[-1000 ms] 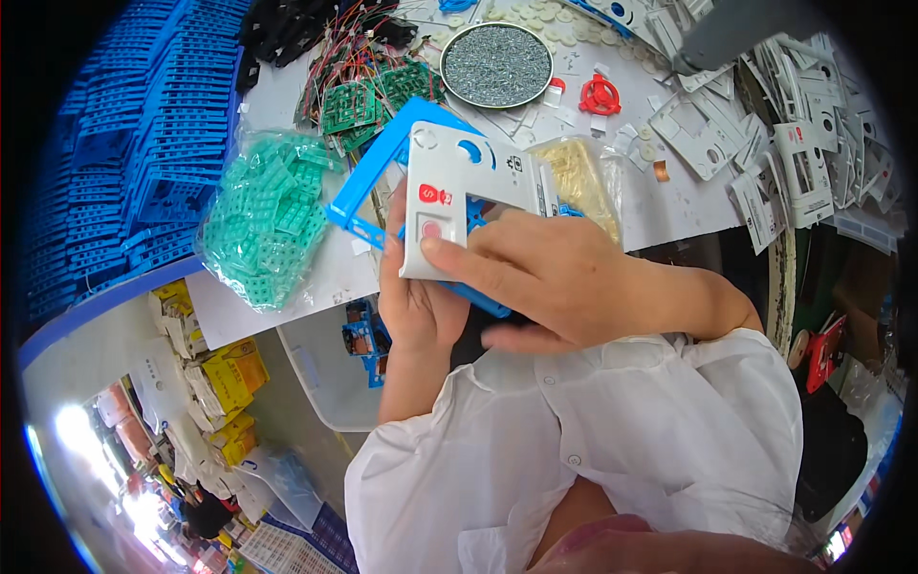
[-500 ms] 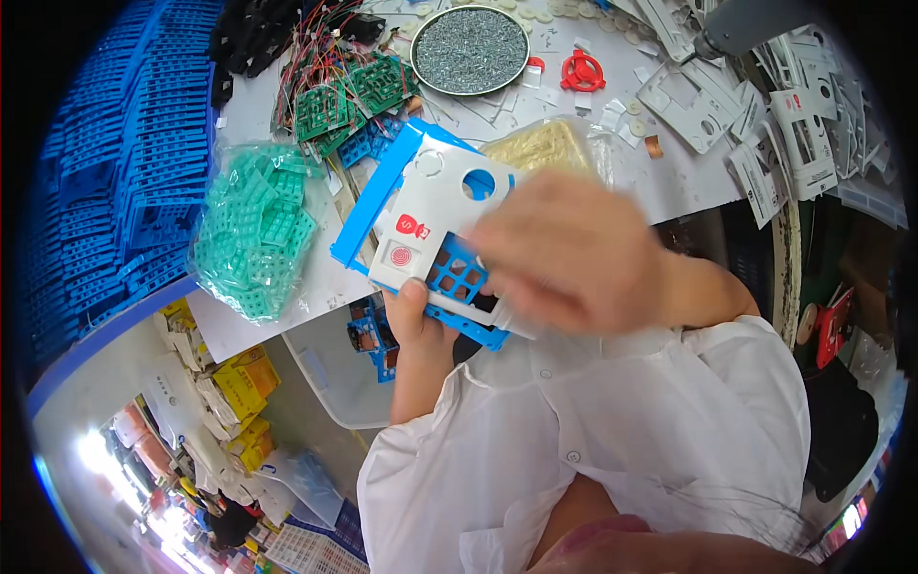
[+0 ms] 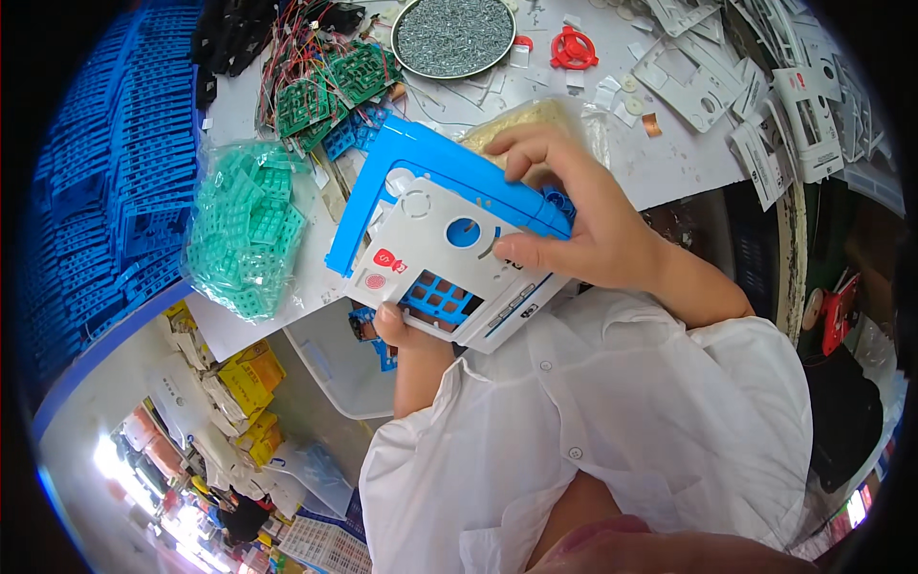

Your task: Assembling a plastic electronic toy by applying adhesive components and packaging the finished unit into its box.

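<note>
Between my hands is a white plastic front panel (image 3: 429, 221) with a round hole, a rectangular window and red printed motifs. It lies over a blue plastic frame (image 3: 459, 174), whose upper and left edges stick out past the panel. A blue grid shows through the window. My left hand (image 3: 409, 346) grips the lower left edge, thumb on the panel's face and fingers hidden beneath. My right hand (image 3: 588, 215) is wrapped round the right end, its thumb on the white panel and its fingers over the blue frame's far edge.
A bag of green keypads (image 3: 247, 234) and wired green circuit boards (image 3: 330, 96) lie at left. Behind them stands a round tray of screws (image 3: 453, 75). Further right are a red ring part (image 3: 574, 48) and white panels (image 3: 688, 81). Blue parts (image 3: 158, 163) are stacked far left.
My right hand, blurred over the panel's right side before, now grasps its right end. The panel has tilted, and more of the blue frame shows along the far edge.
</note>
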A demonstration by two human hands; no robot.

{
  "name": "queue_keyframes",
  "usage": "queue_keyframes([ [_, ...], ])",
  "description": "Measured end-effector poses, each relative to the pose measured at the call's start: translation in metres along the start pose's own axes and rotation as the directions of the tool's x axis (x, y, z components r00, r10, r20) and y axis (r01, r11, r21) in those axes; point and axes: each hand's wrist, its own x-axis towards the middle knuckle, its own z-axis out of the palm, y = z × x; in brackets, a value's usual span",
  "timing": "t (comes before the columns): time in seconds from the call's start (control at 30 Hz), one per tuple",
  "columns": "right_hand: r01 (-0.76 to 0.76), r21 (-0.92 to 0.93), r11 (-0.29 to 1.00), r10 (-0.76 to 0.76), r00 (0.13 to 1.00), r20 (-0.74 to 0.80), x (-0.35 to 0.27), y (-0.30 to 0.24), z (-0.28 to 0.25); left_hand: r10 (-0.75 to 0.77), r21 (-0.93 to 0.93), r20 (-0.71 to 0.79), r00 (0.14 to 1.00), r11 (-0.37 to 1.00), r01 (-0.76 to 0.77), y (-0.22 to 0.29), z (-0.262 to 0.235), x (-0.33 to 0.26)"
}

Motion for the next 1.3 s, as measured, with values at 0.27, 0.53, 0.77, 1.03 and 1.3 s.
queue_keyframes([
  [0.27, 0.038, 0.139, 0.99, -0.046, 0.997, 0.057, -0.012, 0.012, 0.012, 0.06, 0.341, -0.271, 0.961, 0.939, 0.037, -0.005, 0.002, 0.004],
  [0.53, -0.094, 0.435, 0.895, 0.047, 0.992, 0.117, -0.014, 0.014, 0.022, 0.07, 0.249, -0.221, 0.973, 0.968, -0.013, -0.001, 0.019, 0.01],
  [0.77, 0.06, 0.152, 0.987, -0.076, 0.992, 0.104, -0.017, 0.022, 0.019, 0.115, 0.279, -0.343, 0.932, 0.96, -0.016, -0.004, 0.013, 0.008],
  [1.03, 0.02, 0.146, 0.989, -0.044, 0.986, 0.163, -0.02, 0.021, 0.016, 0.108, 0.274, -0.382, 0.918, 0.962, 0.001, -0.009, 0.012, -0.002],
  [1.3, -0.053, 0.209, 0.976, 0.011, 0.98, 0.198, -0.021, 0.016, 0.016, 0.091, 0.237, -0.392, 0.916, 0.972, 0.004, -0.006, 0.011, -0.013],
])
